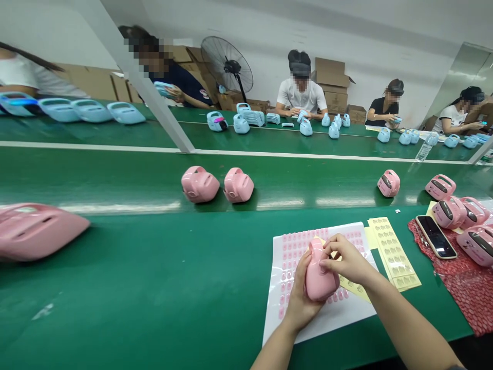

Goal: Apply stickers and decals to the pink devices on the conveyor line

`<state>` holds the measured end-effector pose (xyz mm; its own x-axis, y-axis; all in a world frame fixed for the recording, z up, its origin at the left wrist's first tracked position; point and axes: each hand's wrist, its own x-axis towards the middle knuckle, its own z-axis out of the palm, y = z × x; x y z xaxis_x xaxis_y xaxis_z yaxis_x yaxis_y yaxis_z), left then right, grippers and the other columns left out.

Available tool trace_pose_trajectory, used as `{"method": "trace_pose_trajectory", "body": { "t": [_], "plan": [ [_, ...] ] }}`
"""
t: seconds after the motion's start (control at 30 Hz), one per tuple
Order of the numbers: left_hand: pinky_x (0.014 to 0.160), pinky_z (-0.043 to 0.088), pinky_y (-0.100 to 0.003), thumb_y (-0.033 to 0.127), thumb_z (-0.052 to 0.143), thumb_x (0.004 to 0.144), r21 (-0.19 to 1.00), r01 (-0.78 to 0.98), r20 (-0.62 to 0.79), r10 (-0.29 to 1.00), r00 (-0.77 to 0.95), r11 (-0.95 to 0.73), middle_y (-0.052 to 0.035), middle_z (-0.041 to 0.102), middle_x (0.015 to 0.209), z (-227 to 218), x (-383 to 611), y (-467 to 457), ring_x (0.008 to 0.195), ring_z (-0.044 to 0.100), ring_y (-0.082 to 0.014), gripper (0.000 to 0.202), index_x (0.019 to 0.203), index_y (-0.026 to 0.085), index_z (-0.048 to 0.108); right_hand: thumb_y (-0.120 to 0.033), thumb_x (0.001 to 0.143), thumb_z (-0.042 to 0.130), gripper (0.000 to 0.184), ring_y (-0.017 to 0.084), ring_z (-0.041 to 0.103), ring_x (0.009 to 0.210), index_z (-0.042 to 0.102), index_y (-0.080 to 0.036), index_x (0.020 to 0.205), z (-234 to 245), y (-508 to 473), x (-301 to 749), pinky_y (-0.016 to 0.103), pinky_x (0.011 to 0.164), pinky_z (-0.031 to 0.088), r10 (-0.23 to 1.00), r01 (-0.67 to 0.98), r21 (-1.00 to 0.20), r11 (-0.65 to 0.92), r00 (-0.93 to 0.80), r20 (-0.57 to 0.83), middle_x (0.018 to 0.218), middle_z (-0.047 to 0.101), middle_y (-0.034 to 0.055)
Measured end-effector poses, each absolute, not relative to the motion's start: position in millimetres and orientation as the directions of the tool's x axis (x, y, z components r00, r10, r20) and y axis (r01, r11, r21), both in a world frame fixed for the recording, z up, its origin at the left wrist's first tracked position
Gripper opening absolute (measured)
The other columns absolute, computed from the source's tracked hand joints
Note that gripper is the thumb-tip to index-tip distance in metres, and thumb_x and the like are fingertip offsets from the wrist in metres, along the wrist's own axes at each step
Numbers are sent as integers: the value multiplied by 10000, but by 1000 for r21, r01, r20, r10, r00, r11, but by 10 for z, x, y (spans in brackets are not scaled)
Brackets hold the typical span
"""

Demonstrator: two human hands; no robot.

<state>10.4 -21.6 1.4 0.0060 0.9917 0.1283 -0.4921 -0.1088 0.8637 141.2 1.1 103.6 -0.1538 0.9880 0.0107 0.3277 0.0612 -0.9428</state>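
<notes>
A pink plastic casing with a loop handle (320, 283) is cradled in my left hand (299, 299), whose fingers wrap round its left side and underside. My right hand (346, 259) bends over the upper right of the casing, thumb and fingertips pinched together against its surface. Whatever lies between those fingertips is too small to make out. Beneath both hands is a white sheet (274, 298) with rows of small pink oval stickers. Just right of it lie yellowish sticker sheets (395, 254), and part of another yellow sheet shows under my right hand.
More pink casings (200, 184) stand on the green belt, at the left and at the right. A phone (436, 236) rests on red bubble wrap (458, 293). Across the line, several people handle blue casings (241, 124). A slanted white post (142, 77) rises at left.
</notes>
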Motion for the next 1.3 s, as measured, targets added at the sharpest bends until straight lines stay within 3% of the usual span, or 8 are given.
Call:
{"method": "trace_pose_trajectory", "body": {
  "t": [0.23, 0.43, 0.6, 0.77, 0.9, 1.07, 1.2, 1.3],
  "plan": [
    [1064, 156, -405, 52, 732, 452, 870, -482, 114, 993, -1, -101, -53, 421, 1319, 41, 110, -207, 1310, 147, -302, 686, 1081, 257, 552, -122, 637, 604, 122, 145, 508, 770, 542, -192, 559, 1004, -39, 1369, 274, 649, 435, 995, 329, -940, 88, -80, 65, 768, 473, -7],
    [1000, 248, -537, 153, 688, 576, 916, 7, 393, 900, 191, -402, -77, 363, 1332, -24, -8, -150, 1248, 299, -322, 784, 1255, 316, 332, -99, 654, 603, 129, 149, 499, 785, 531, -181, 585, 1043, -37, 1373, 287, 669, 437, 991, 392, -917, 77, -130, 27, 791, 458, 8],
    [968, 313, -534, 197, 640, 652, 858, 114, 466, 851, 240, -502, -94, 312, 1343, 0, -28, -150, 1244, 306, -320, 800, 1305, 347, 202, -86, 682, 589, 112, 160, 511, 817, 545, -184, 651, 988, -69, 1392, 303, 702, 456, 975, 456, -865, 210, -165, 150, 815, 453, 22],
    [973, 312, -531, 206, 641, 655, 842, 157, 479, 848, 227, -517, -111, 289, 1356, -1, -16, -150, 1245, 306, -322, 809, 1312, 321, 183, -164, 790, 495, 109, 175, 511, 823, 577, -194, 726, 861, -131, 1426, 311, 677, 461, 829, 624, -563, 542, -287, 480, 924, 506, 72],
    [973, 323, -517, 212, 646, 647, 830, 174, 491, 842, 225, -530, -116, 299, 1357, -13, -14, -147, 1238, 323, -318, 813, 1313, 305, 189, -216, 845, 417, 183, 188, 506, 806, 599, -207, 828, 795, -175, 1453, 296, 614, 449, 750, 698, -377, 609, -351, 561, 916, 542, 88],
    [954, 348, -523, 218, 648, 645, 812, 205, 504, 834, 223, -546, -120, 322, 1350, -4, -22, -150, 1226, 341, -328, 805, 1311, 297, 203, -214, 802, 488, 219, 201, 498, 874, 552, -247, 1008, 765, -182, 1450, 335, 699, 453, 834, 627, -570, 531, -264, 485, 986, 513, 83],
    [959, 334, -538, 207, 636, 657, 768, 182, 565, 783, 260, -614, -115, 297, 1358, 1, -31, -147, 1249, 302, -331, 783, 1309, 309, 214, -177, 656, 639, 676, 159, 489, 821, 317, -264, 1244, 780, -81, 1481, 338, 718, 454, 966, 405, -882, 242, -186, 180, 1110, 458, 79],
    [966, 323, -541, 208, 631, 667, 739, 167, 594, 749, 294, -652, -118, 280, 1364, 3, -38, -143, 1261, 279, -329, 773, 1312, 307, 218, -169, 571, 700, 768, 137, 472, 790, 322, -260, 1233, 817, 15, 1522, 300, 681, 439, 975, 303, -952, 34, -220, -35, 1094, 456, 59]
  ]
}}
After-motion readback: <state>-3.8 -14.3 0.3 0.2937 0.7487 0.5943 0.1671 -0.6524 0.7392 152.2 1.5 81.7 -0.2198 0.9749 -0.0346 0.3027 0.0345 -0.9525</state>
